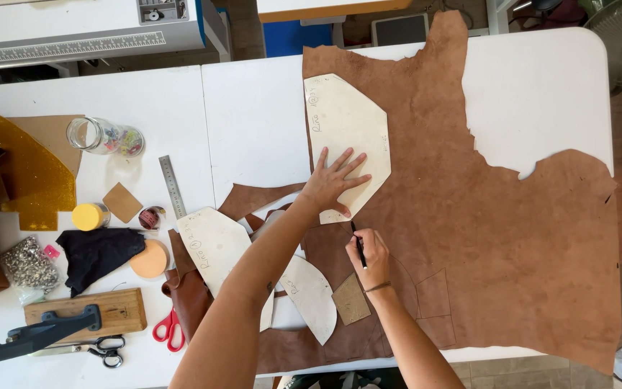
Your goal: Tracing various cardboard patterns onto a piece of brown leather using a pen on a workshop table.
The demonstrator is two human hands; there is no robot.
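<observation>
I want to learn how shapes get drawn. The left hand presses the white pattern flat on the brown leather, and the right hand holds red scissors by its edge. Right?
Not quite. In the head view the right hand holds a black pen, not scissors. The red scissors lie untouched on the table. The left hand does press the white pattern flat on the brown leather.

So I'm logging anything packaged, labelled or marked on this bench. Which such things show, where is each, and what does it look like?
Cardboard template: under the left hand on the brown leather hide; pale angular piece with handwritten marks.
Second template: left of the forearms; pale, marked.
Curved template: lower centre; pale, marked.
Glass jar: upper left, on its side; clear, colourful small bits inside.
Clear bag: far left; small metal pieces.
No screens.
</observation>
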